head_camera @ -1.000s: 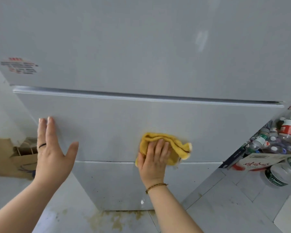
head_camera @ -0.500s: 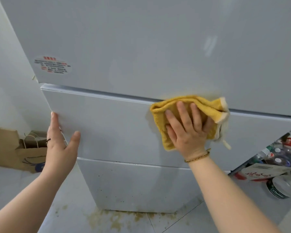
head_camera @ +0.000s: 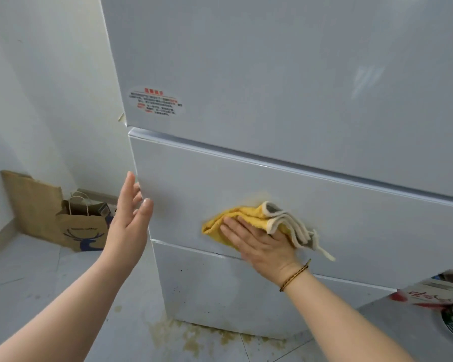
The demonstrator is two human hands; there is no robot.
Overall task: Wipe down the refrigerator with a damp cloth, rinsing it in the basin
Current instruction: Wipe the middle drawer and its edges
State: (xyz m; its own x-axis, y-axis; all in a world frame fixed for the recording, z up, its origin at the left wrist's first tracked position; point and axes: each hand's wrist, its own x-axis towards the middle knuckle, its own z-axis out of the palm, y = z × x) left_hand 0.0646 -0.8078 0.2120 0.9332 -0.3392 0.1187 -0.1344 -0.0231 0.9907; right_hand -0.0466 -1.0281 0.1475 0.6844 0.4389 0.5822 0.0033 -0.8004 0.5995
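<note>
Currently our right hand [head_camera: 262, 246] presses the yellow cloth [head_camera: 242, 218] on the refrigerator drawer [head_camera: 364, 220], fingers flat together; left hand [head_camera: 127, 223] fingers straight; paper bag [head_camera: 87, 231] contents unclear.

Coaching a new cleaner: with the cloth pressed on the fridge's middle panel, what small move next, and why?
Probably slide the yellow cloth down onto the bottom panel: the right hand presses it just above, and dark specks dot that panel.

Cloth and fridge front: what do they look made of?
Cloth: soft woven or terry fabric, yellow with pale edging; it folds and bunches. Fridge front: smooth glossy white panel, probably painted metal or plastic; it reflects light.
</note>
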